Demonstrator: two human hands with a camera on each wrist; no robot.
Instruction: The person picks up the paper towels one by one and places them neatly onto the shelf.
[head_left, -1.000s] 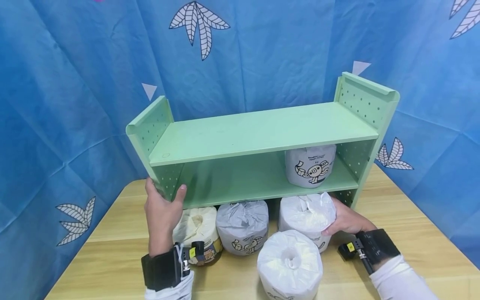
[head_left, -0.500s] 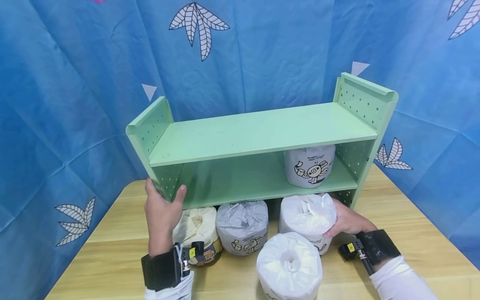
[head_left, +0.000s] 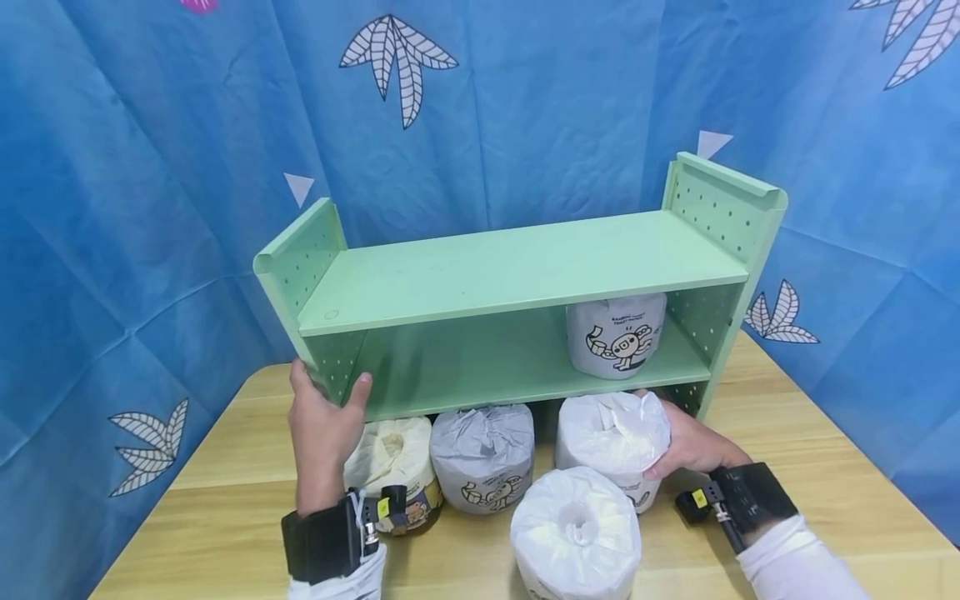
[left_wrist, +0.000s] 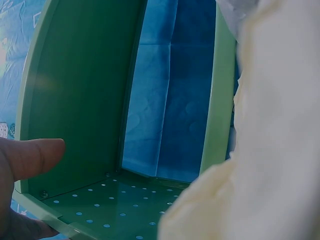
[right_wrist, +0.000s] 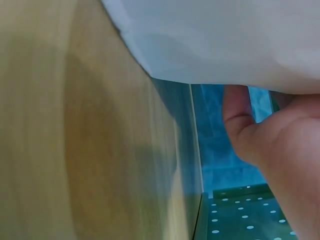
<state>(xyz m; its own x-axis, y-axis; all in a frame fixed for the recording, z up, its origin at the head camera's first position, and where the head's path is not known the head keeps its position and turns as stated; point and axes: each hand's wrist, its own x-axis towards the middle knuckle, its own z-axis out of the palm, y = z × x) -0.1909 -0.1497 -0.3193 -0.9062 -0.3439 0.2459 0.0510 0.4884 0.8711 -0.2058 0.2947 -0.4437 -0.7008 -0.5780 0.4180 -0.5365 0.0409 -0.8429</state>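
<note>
Barely anything has moved since the earlier frames: the right hand (head_left: 693,446) with its white roll (head_left: 613,433) has crept a touch up and back toward the green shelf (head_left: 517,271), and the head view has tilted slightly. Left hand (head_left: 324,425) stays put.

Right hand's fingers are curled round the right side of that white roll, gripping it just in front of the shelf's bottom right corner; whether it rests on the wooden table (head_left: 787,425) or is lifted, cannot tell. In the right wrist view the fingers (right_wrist: 240,122) press up under the roll's white wrap (right_wrist: 225,35).

Left hand grips the shelf's left side panel at its front lower corner, thumb (head_left: 358,390) on the inner face, fingers round the outer. Left wrist view shows the thumb (left_wrist: 32,157) on the perforated panel.

In front of the shelf: a cream roll (head_left: 390,462) just beside the left wrist, a grey-wrapped roll (head_left: 482,454) next to it, and a second white roll (head_left: 576,533) nearest the person, touching the held one. One cartoon-printed roll (head_left: 615,333) stands upright on the shelf's lower level, right end. Blue leaf-print cloth (head_left: 150,167) hangs behind the shelf.
</note>
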